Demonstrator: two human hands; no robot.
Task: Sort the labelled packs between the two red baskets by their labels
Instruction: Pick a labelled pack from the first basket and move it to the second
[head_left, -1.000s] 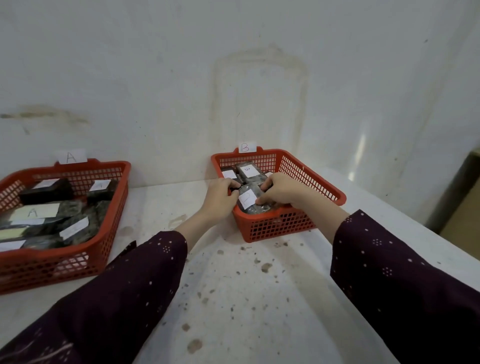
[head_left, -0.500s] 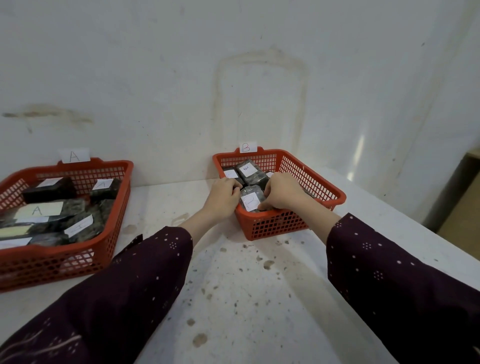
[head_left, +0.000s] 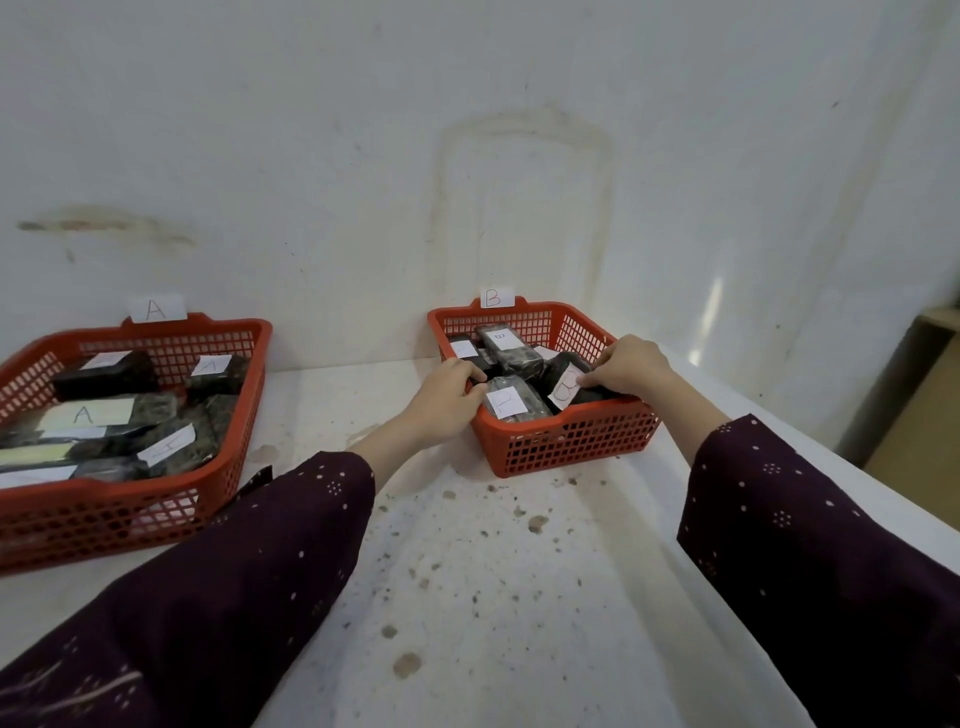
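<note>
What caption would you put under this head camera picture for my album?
Both hands, left and right, sort labelled packs in basket B; basket A sits to the left.

Two red baskets: basket A (head_left: 228, 332) and basket B (head_left: 571, 447). Two paper tags, tag A (head_left: 156, 309) and tag B (head_left: 493, 298). Roughly seven packs in A, five in B, though overlaps blur the count. Two hands.

basket A (head_left: 236, 332) L: dark packs, A labels | basket B (head_left: 566, 447) R: packs, B labels, one unclear (head_left: 503, 402)
</note>
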